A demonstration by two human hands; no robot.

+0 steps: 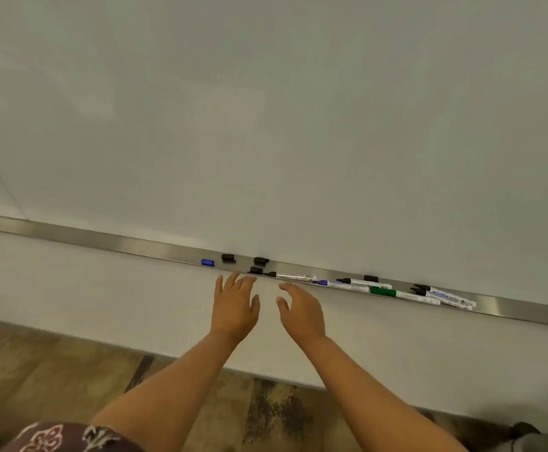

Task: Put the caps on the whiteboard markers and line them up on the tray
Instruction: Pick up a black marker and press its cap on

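white uncapped markers (pixel 393 290) strewn along tray (pixel 103 238)

1. Tray (pixel 103 238) runs along the foot of the whiteboard (pixel 266 125).
2. Loose caps (pixel 228 258) lie on the tray, left.
3. Uncapped markers (pixel 363 285) lie on the tray, right of the caps, some overlapping.
4. Both hands (pixel 235 308) sit before the tray, near the caps.

Before you runs a steel tray (pixel 103 238) under the whiteboard; on it lie a loose blue cap (pixel 207 262), four loose black caps (pixel 228 258), and uncapped markers (pixel 360 283) scattered rightward; one marker wears a green cap (pixel 382 291).
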